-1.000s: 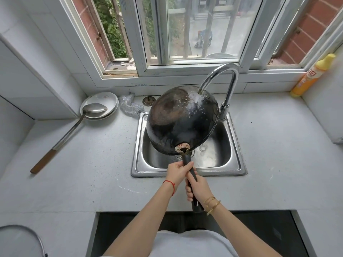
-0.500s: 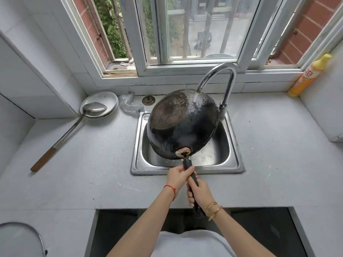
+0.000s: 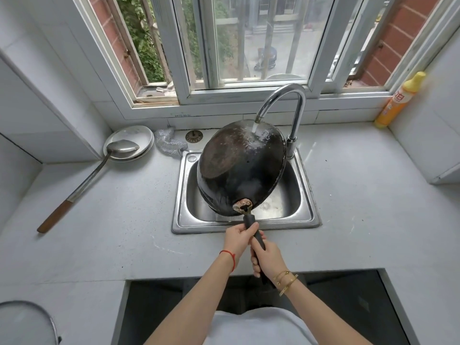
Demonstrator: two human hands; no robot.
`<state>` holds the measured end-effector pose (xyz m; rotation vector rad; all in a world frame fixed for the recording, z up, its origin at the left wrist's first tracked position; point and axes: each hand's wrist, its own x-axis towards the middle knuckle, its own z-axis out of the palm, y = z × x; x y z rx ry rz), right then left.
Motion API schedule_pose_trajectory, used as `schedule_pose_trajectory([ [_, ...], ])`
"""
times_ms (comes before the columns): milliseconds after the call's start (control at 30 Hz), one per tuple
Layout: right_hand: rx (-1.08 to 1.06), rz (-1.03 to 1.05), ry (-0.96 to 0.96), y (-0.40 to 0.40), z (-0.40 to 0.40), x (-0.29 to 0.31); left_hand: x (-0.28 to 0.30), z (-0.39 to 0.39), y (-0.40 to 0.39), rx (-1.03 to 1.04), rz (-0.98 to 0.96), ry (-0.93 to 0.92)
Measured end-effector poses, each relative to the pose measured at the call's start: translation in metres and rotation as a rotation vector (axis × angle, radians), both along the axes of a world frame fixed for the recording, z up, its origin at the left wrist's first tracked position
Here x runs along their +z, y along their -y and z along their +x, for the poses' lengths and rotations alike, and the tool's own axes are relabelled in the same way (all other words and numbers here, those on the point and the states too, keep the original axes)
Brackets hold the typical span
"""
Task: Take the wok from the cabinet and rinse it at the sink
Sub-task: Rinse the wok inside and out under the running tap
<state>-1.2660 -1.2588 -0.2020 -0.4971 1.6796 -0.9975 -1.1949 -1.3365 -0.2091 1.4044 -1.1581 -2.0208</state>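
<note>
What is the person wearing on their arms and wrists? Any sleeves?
No sleeves show: both forearms are bare. The left hand has a thin red string bracelet around its wrist. The right hand has gold bracelets at its wrist: thin chain-like ones and a wider flat bangle. I cannot make out any rings, watch or gloves.

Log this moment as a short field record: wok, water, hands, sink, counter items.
wok: wok turned underside up, tilted over the sink
water: running from the faucet onto the wok's far upper side
left hand: left hand gripping the handle nearer the wok
right hand: right hand gripping the handle lower down
counter left: ladle resting in a plate; steel scourer
counter right: yellow bottle against the wall
</note>
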Motion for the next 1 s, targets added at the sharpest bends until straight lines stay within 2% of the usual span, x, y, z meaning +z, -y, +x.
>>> schedule_pose_trajectory([
  [400, 0.067, -0.004, -0.122, -0.003, 0.002, -0.003, -0.001, 0.01, -0.007, 0.069, 0.073, -0.044],
  [600, 0.129, -0.057, -0.282, -0.003, 0.001, -0.001, -0.002, 0.01, -0.007, 0.087, 0.101, -0.082],
  [800, 0.086, -0.153, -0.462, 0.0, -0.004, 0.0, 0.004, 0.007, -0.002, 0.085, 0.086, -0.101],
  [1000, 0.014, -0.139, -0.56, 0.004, -0.01, -0.001, 0.007, 0.002, 0.005, 0.024, 0.068, -0.11],
])
